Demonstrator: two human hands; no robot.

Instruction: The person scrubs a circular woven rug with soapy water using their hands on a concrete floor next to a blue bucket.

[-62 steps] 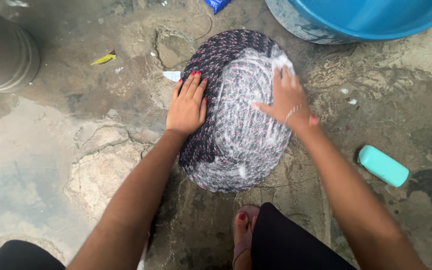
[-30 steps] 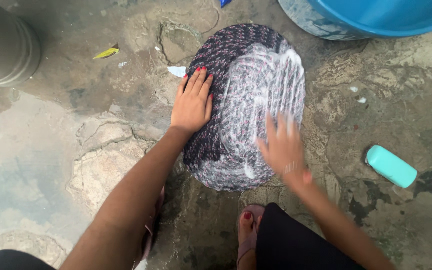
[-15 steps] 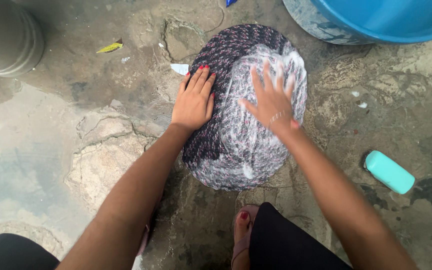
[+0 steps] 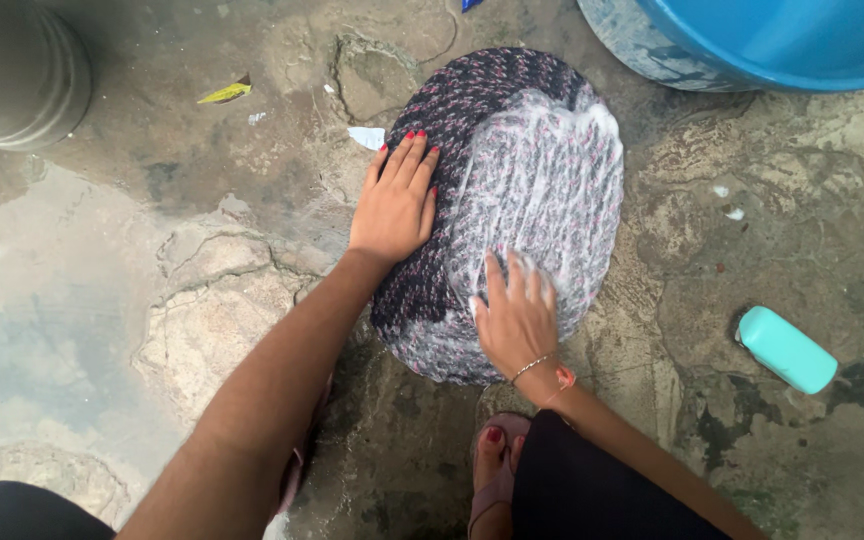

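Observation:
An oval braided mat, dark with pink flecks, lies on wet cracked concrete, and most of its right side is white with soap lather. My left hand presses flat on the mat's left edge, fingers together, nails red. My right hand lies flat on the soapy near part of the mat, fingers spread, a thin bracelet at the wrist. Neither hand holds anything.
A big blue tub stands at the top right. A teal soap bar lies on the ground at the right. A grey cylinder stands at the top left. My sandalled foot is just below the mat.
My right hand has slid from the far part of the mat back toward me, over the lather. My left hand has stayed pressed in place.

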